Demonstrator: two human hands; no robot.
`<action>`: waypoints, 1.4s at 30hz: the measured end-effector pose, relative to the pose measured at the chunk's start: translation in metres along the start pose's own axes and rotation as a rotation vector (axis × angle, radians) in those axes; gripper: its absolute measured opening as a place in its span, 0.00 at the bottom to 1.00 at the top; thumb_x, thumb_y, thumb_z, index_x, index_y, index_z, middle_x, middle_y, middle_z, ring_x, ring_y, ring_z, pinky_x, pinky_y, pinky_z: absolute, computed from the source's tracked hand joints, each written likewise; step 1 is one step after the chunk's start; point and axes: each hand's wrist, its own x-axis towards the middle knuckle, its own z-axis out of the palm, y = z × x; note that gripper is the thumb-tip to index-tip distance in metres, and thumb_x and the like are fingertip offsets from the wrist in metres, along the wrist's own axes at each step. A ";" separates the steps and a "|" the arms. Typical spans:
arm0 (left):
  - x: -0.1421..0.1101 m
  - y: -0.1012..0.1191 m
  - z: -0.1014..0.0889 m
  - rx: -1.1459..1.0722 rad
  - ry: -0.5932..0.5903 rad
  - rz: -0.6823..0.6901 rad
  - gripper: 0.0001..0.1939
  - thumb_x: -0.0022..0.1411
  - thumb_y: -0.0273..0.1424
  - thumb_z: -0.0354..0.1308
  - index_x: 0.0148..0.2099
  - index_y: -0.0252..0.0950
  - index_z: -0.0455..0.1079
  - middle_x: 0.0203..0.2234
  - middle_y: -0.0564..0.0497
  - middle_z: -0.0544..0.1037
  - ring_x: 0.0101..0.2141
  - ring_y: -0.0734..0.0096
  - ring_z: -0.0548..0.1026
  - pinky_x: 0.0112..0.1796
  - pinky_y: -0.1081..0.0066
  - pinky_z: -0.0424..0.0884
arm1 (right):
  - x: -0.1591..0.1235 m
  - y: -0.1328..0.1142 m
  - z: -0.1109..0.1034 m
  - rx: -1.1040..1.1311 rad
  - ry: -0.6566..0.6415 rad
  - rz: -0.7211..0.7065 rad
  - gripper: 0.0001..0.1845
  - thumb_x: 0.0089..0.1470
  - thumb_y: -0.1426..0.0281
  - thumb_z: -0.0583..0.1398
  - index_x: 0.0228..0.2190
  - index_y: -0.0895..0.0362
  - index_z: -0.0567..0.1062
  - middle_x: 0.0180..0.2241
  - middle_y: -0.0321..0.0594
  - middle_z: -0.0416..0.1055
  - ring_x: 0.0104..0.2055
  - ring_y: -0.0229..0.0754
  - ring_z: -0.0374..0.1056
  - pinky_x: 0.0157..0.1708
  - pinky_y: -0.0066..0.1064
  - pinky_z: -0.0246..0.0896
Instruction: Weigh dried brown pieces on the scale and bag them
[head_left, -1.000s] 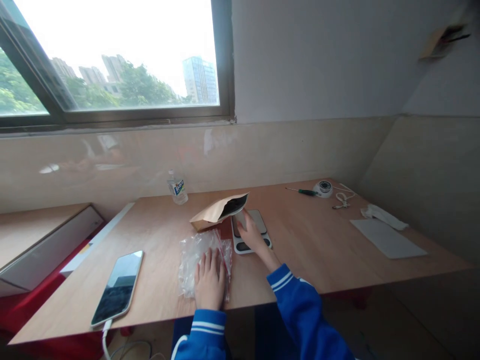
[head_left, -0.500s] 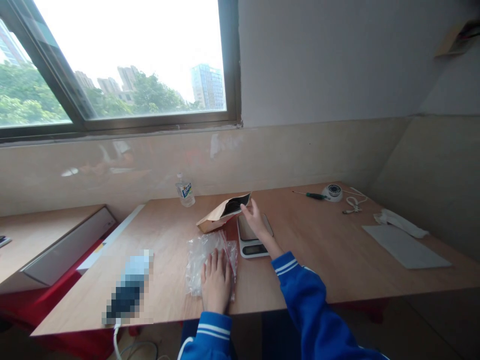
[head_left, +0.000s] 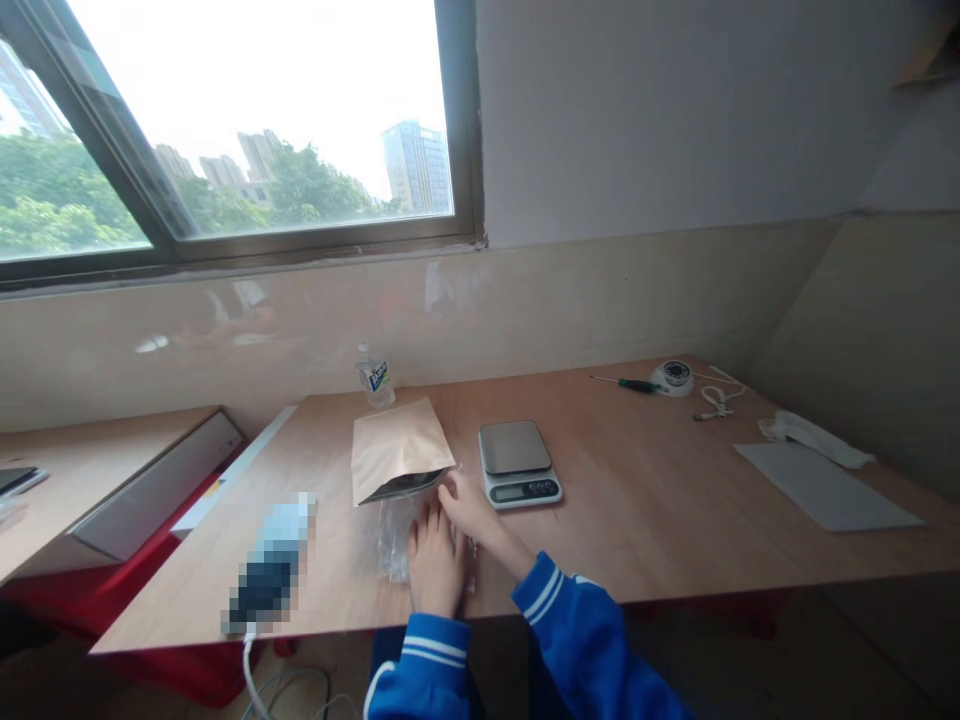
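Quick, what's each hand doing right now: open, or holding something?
Left hand: open, lying palm down on the plastic bag.
Right hand: closed on the paper bag, near the right corner of its mouth.

A bright, dark-framed window (head_left: 322,100) sits above a glossy beige lower wall (head_left: 555,310) and wooden table (head_left: 637,480).
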 end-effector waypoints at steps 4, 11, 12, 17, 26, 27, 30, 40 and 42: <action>0.000 0.000 0.001 -0.027 0.021 -0.018 0.24 0.65 0.30 0.43 0.62 0.36 0.62 0.59 0.41 0.65 0.60 0.53 0.60 0.57 0.51 0.57 | -0.022 0.005 -0.036 -0.082 0.080 -0.052 0.14 0.56 0.73 0.50 0.34 0.55 0.76 0.36 0.42 0.73 0.39 0.43 0.71 0.43 0.34 0.65; 0.001 0.002 0.003 -0.038 0.064 -0.038 0.22 0.66 0.33 0.43 0.58 0.34 0.66 0.57 0.41 0.68 0.59 0.54 0.62 0.57 0.52 0.57 | -0.061 0.035 -0.119 -0.485 0.147 0.159 0.19 0.60 0.73 0.47 0.46 0.55 0.73 0.44 0.46 0.75 0.43 0.49 0.72 0.38 0.35 0.64; 0.001 0.003 0.003 -0.036 0.069 -0.041 0.22 0.66 0.33 0.43 0.58 0.34 0.66 0.57 0.40 0.68 0.59 0.53 0.62 0.56 0.52 0.57 | -0.065 0.038 -0.124 -0.544 0.116 0.192 0.20 0.60 0.73 0.46 0.47 0.55 0.73 0.43 0.46 0.76 0.42 0.49 0.73 0.37 0.35 0.64; 0.001 0.003 0.004 -0.015 0.071 -0.039 0.22 0.66 0.33 0.43 0.58 0.34 0.66 0.57 0.41 0.68 0.58 0.53 0.63 0.56 0.53 0.58 | -0.073 0.038 -0.126 -0.778 -0.023 0.173 0.21 0.60 0.75 0.47 0.49 0.52 0.71 0.38 0.46 0.78 0.35 0.47 0.75 0.29 0.30 0.61; -0.001 0.005 0.003 0.069 0.081 -0.021 0.22 0.67 0.32 0.43 0.59 0.33 0.66 0.57 0.41 0.68 0.57 0.55 0.65 0.55 0.54 0.60 | -0.049 0.022 -0.131 -0.853 -0.135 0.318 0.20 0.61 0.75 0.46 0.47 0.51 0.72 0.38 0.45 0.77 0.37 0.49 0.74 0.30 0.30 0.58; -0.001 0.005 0.003 0.078 0.086 -0.020 0.22 0.67 0.32 0.43 0.58 0.33 0.66 0.57 0.41 0.68 0.56 0.55 0.65 0.55 0.55 0.60 | -0.045 0.019 -0.133 -0.858 -0.164 0.324 0.20 0.60 0.75 0.46 0.46 0.50 0.73 0.39 0.45 0.77 0.38 0.49 0.74 0.30 0.30 0.58; -0.001 0.005 0.003 0.099 0.100 -0.008 0.21 0.67 0.32 0.43 0.58 0.33 0.66 0.57 0.41 0.68 0.56 0.55 0.66 0.54 0.55 0.60 | -0.039 0.010 -0.135 -0.907 -0.259 0.317 0.21 0.58 0.78 0.46 0.44 0.52 0.74 0.38 0.46 0.77 0.39 0.49 0.73 0.32 0.31 0.58; -0.001 0.005 0.003 0.072 0.097 -0.017 0.22 0.66 0.33 0.43 0.58 0.33 0.66 0.55 0.42 0.70 0.54 0.54 0.67 0.54 0.55 0.59 | -0.027 0.053 -0.203 -0.176 0.177 0.185 0.23 0.60 0.65 0.43 0.44 0.59 0.73 0.17 0.33 0.64 0.18 0.38 0.59 0.21 0.27 0.55; -0.001 0.006 0.003 0.064 0.100 -0.022 0.22 0.66 0.33 0.43 0.58 0.33 0.66 0.55 0.42 0.70 0.55 0.54 0.66 0.55 0.55 0.58 | -0.016 0.066 -0.223 -0.319 0.297 0.126 0.22 0.59 0.66 0.45 0.44 0.59 0.73 0.25 0.39 0.70 0.25 0.40 0.65 0.28 0.30 0.60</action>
